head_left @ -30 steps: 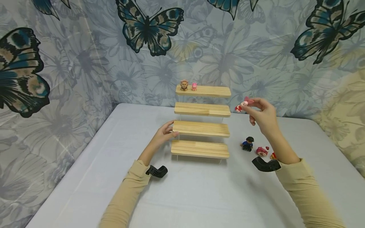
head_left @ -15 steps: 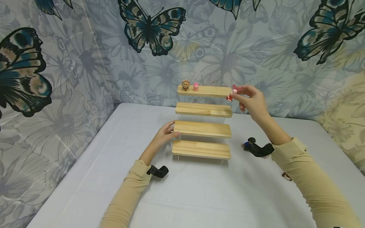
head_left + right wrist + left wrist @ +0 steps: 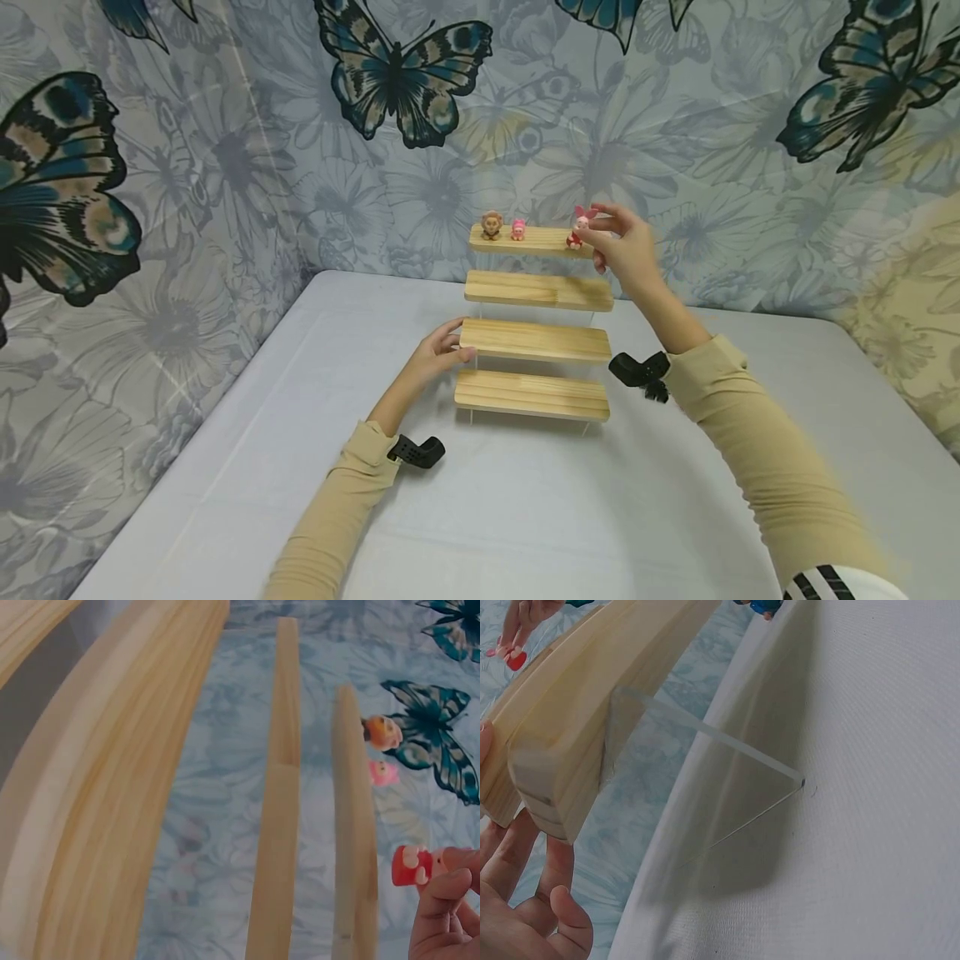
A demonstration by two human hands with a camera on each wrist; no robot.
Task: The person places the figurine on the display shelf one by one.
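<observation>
Right hand (image 3: 627, 252) pinches long-eared toy (image 3: 575, 236) by upper part, probably to leave base free, at top right of shelf stand (image 3: 537, 288). Left hand (image 3: 430, 357) grips stand's left side, likely for steadiness.

No text, label, brand, number or sign can be read in any view. The butterflies (image 3: 401, 79) are pictures, and the wooden stand (image 3: 536, 337) shows plain grain. Black stripes on a white patch (image 3: 847, 582) at the head view's lower edge form no readable letters. The red-and-pink figurine (image 3: 412, 865) and the black wrist devices (image 3: 420, 451) appear too small or dim to tell whether they bear print.
</observation>
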